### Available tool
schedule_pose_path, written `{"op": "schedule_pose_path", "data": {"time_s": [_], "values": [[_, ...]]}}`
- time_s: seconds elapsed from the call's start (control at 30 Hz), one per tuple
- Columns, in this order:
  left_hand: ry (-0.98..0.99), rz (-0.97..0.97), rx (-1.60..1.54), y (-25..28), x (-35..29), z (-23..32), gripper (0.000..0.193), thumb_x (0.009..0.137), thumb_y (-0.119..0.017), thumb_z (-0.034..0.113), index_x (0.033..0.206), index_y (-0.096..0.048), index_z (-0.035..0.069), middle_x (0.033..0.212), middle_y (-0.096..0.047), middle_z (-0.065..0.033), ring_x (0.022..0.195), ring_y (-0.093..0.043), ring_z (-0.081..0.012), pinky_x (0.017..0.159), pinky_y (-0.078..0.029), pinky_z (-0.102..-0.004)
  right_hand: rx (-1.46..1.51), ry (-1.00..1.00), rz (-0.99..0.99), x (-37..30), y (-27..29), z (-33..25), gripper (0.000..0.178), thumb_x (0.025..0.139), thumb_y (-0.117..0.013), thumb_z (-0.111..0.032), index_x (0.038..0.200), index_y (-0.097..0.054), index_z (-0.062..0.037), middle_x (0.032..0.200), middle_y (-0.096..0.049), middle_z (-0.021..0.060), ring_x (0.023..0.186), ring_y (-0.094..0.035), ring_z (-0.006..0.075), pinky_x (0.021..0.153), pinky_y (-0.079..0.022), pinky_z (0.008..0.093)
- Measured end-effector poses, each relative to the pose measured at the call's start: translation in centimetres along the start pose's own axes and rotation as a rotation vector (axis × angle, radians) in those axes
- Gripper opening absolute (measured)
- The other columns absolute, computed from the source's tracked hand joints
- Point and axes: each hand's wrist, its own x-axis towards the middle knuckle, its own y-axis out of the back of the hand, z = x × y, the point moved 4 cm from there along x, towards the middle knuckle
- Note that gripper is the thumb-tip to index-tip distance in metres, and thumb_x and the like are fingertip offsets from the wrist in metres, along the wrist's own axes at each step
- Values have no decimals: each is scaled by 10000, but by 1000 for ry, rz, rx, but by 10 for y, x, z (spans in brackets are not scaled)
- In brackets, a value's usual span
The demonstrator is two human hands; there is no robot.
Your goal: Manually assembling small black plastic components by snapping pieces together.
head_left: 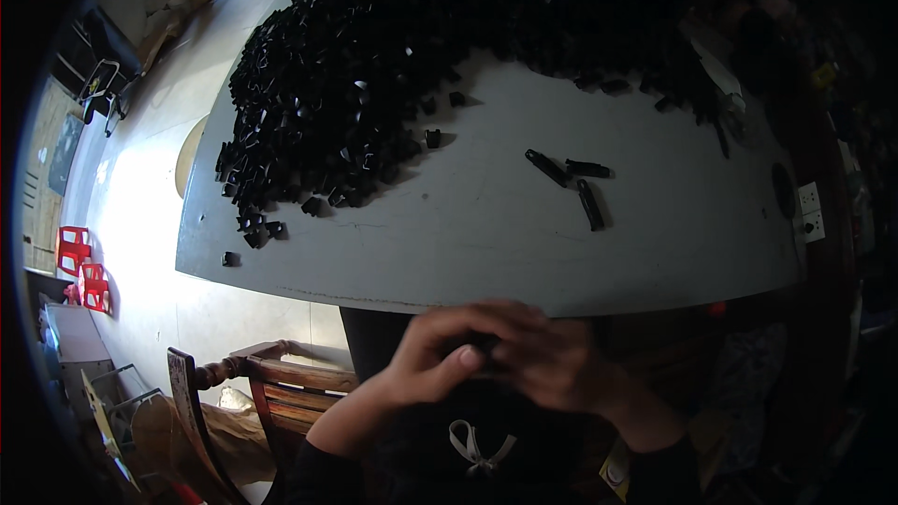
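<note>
In the head view, curling the left hand (430,341) and right hand (558,367) together just off the near edge of the smooth grey worktop (393,257); blurring and shadowing the fingers, leaving unclear whether grasping anything in the dark gap between. Showing three slim, elongated black pieces (590,206) lying loose on the worktop beyond. Heaping small, glossy, angular black parts (313,122) toward the left, losing the far pile in darkness. Cutting off a slatted wooden chair (295,371) at the lower edge.
</note>
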Motion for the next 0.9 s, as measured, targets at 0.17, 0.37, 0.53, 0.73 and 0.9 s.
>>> {"op": "schedule_pose_path", "data": {"time_s": [0.17,0.37,0.53,0.73,0.9], "values": [[8,-69,-182,-8,-1,1,472,991,-425,322,821,-661,-50,934,-687,-216,980,-656,-351,889,-509,-421,134,28,96,-12,-22,-8,291,756,-741,-113,1012,-645,-12,974,-663,138,807,-693,265,644,-581,334],[-23,-120,154,2,21,-23,376,951,-487,321,956,-620,-31,1038,-645,-187,1024,-624,-327,894,-473,-390,-153,-74,32,-5,-14,4,231,822,-631,-76,1044,-604,-21,1034,-586,154,805,-649,272,650,-544,353],[-170,154,1408,90,78,-31,335,756,-513,-101,1021,-663,37,1235,-583,-119,1125,-554,-298,883,-492,-394,-531,-543,186,2,41,86,319,817,-702,-170,1032,-538,-1,948,-610,153,867,-628,307,715,-503,398],[50,-183,1659,112,113,-49,299,783,-529,-34,1035,-665,54,1156,-597,-94,1064,-567,-268,900,-479,-360,-887,-706,-45,-5,35,125,249,764,-733,-162,911,-588,-23,821,-623,122,682,-641,273,600,-521,393],[82,-223,1700,113,113,-49,229,787,-565,10,984,-674,55,1002,-611,-80,975,-587,-257,835,-498,-359,-565,-749,70,-6,38,113,199,773,-709,-77,921,-593,-11,879,-637,109,790,-646,259,661,-503,373]]}}
